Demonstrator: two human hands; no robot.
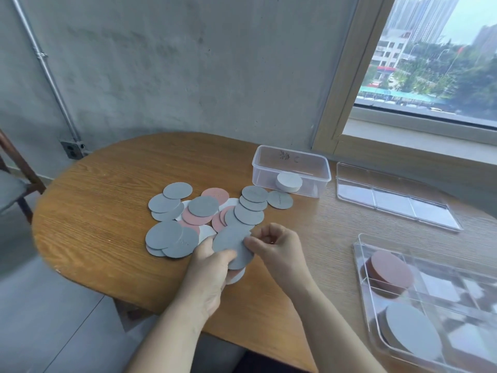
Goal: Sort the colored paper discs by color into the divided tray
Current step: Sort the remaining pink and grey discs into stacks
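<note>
A loose heap of grey, pink and white paper discs (199,211) lies spread on the wooden table (107,184). My left hand (207,275) grips a small stack of grey discs (232,246) with a white disc under it, just in front of the heap. My right hand (271,246) pinches the right edge of the top grey disc with curled fingers. The clear divided tray (390,343) sits at the near right; one compartment holds a pile of pink discs (391,270), the one nearer me a pile of grey discs (411,327).
A clear plastic box (291,168) with a stack of white discs (289,181) stands behind the heap. A clear tray lid (395,197) lies at the far right under the window. The table's rounded edge falls away at the left, beside a chair (18,181).
</note>
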